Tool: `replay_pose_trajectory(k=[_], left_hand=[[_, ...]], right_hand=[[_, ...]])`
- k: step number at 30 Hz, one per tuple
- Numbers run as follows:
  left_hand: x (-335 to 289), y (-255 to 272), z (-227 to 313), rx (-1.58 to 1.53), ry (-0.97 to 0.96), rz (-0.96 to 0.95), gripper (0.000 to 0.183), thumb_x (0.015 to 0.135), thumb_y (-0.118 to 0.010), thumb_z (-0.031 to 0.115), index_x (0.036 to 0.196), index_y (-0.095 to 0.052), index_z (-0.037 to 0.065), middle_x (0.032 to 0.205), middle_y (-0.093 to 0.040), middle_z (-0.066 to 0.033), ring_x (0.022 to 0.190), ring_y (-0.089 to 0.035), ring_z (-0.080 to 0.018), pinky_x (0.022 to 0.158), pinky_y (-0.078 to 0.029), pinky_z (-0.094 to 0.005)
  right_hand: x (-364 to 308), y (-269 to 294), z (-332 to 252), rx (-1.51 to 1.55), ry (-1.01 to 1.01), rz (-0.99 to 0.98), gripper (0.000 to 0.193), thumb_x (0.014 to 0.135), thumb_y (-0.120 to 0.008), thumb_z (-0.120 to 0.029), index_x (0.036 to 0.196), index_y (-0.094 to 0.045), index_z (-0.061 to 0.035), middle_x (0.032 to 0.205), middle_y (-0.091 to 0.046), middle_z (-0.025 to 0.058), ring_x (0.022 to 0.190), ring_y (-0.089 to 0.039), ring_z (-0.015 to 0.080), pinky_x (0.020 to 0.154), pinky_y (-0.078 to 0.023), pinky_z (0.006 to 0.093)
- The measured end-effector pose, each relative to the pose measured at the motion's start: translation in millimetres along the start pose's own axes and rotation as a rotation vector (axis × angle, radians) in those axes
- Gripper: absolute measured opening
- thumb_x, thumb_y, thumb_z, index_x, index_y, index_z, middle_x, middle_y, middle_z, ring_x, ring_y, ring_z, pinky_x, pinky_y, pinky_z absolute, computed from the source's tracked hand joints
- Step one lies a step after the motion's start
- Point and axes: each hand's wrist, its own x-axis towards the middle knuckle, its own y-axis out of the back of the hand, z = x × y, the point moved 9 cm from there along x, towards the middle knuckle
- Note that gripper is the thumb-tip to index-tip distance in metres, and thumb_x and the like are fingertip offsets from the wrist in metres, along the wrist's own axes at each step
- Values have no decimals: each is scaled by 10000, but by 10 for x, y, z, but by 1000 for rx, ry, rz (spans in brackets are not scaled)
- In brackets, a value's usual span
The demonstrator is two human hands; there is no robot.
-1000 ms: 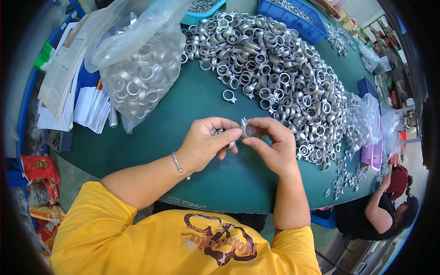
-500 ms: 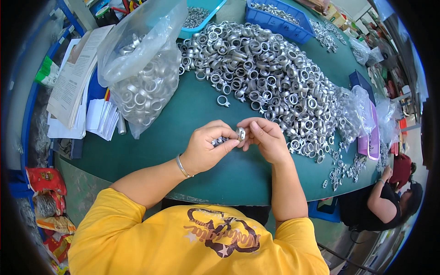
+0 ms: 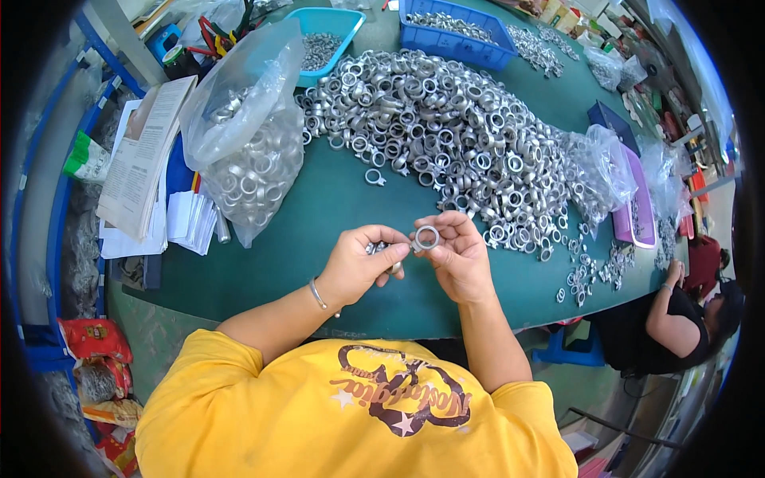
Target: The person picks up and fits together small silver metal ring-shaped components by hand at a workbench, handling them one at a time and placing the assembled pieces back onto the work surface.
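Both my hands meet above the green table, near its front edge. My right hand (image 3: 462, 261) is closed on a silver metal ring (image 3: 418, 242), gripping it between thumb and fingers, with its round opening facing up. My left hand (image 3: 360, 261) touches the ring's left side with its thumb and fingertip. Several small metal pieces (image 3: 375, 248) lie within the curled left fingers; their exact shape is partly hidden. Beyond my hands spreads a large heap of similar metal rings (image 3: 470, 135). One loose ring (image 3: 374, 183) lies at the heap's near left edge.
A clear plastic bag of rings (image 3: 255, 179) stands at left beside papers (image 3: 143, 171). At the back are a turquoise tray (image 3: 351, 26) and a blue bin (image 3: 458, 44) of small parts. A purple basket (image 3: 641, 199) and smaller pieces (image 3: 582, 275) lie right, near a seated person (image 3: 665, 334).
The ring has turned from edge-on to showing its round opening, and my right hand has rolled with it. The whole view has shifted slightly.
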Motion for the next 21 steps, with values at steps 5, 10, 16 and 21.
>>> replay_pose_trajectory(k=[5, 10, 16, 21], left_hand=[[-85, -84, -40, -311, 105, -47, 156, 867, -589, 143, 918, -591, -5, 766, -598, -72, 587, -593, -139, 422, -397, -190], [-105, -24, 9, -361, 130, -54, 198, 873, -590, 170, 935, -590, -19, 748, -584, -61, 583, -584, -120, 428, -406, -183], [-55, 21, 6, -358, 172, -104, 173, 871, -584, 162, 900, -590, -9, 731, -581, -70, 568, -584, -139, 411, -389, -186], [-21, 33, -16, -325, 191, -129, 169, 868, -587, 162, 876, -587, -7, 719, -577, -67, 557, -580, -136, 405, -380, -181]], right_hand=[[-56, -97, -96, -129, 124, -12, 383, 758, -623, 90, 1090, -465, -18, 1121, -554, 179, 979, -577, 208, 842, -488, 325], [-63, -229, -168, -246, 177, 4, 377, 757, -610, 115, 1089, -472, 2, 1131, -547, 180, 981, -569, 191, 849, -478, 306], [-70, -200, -109, -289, 178, 47, 331, 758, -613, 110, 1061, -510, 28, 1126, -551, 172, 954, -578, 185, 842, -482, 298], [-84, -139, -63, -287, 159, 98, 327, 752, -621, 109, 1052, -518, 34, 1109, -561, 172, 950, -580, 186, 838, -486, 296]])
